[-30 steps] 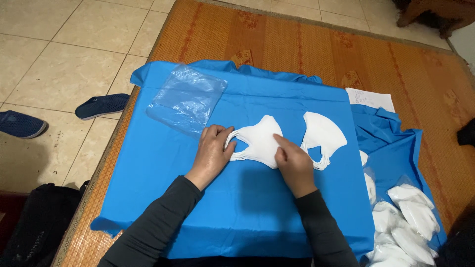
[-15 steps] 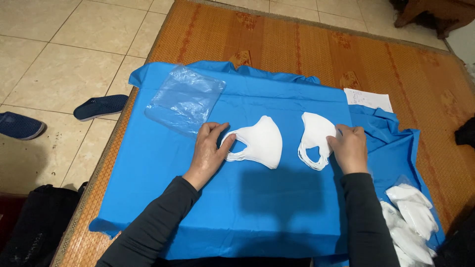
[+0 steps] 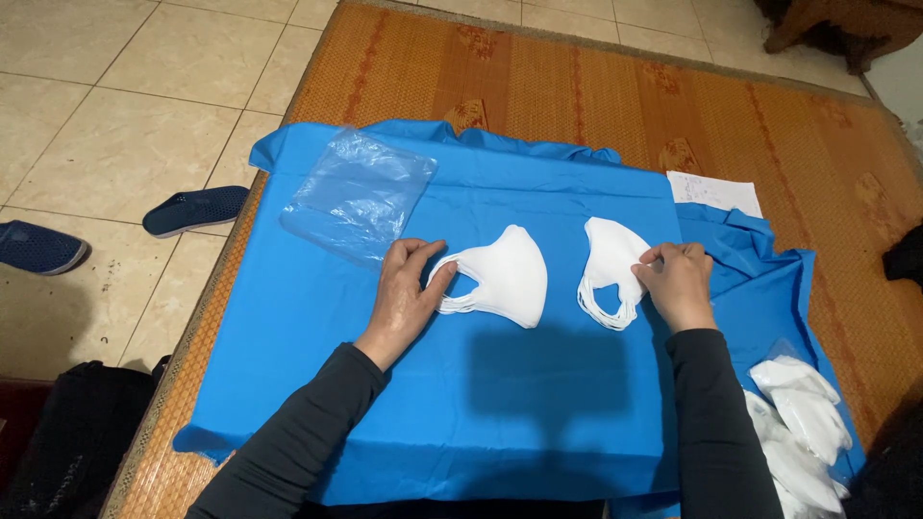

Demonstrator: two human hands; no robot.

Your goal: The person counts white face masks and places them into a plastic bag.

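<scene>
Left hand: the left hand (image 3: 406,293) is lying flat on the blue cloth (image 3: 385,384); its fingers are spread a little and bent, pressing the ear loops of the left stack of white masks (image 3: 505,277); it is not squeezing tight around anything

Right hand: the right hand (image 3: 676,285) is pinching the right edge of the right stack of white masks (image 3: 608,269); the fingers are curled together on that edge

Masks: the two stacks are lying near each other in the middle of the cloth, not touching; the left one is lying with its round side to the right; the right one is lying with its thin loops hanging down at the bottom

Sleeves: both arms are wearing dark grey sleeves (image 3: 308,437)

Bag: a clear plastic bag (image 3: 358,194) is lying on the cloth, just up and left of the left hand

Paper: a small white paper (image 3: 713,191) is lying at the far right corner of the cloth

More masks: a pile of white masks (image 3: 798,423) is sitting by the right arm, low on the right

Under it all: the cloth is lying on a woven orange mat (image 3: 596,86); the mat is lying on a tile floor (image 3: 106,125)

Floor: two dark blue slippers (image 3: 195,209) are lying on the tiles to the left; a black bag (image 3: 67,442) is sitting at the bottom left
</scene>
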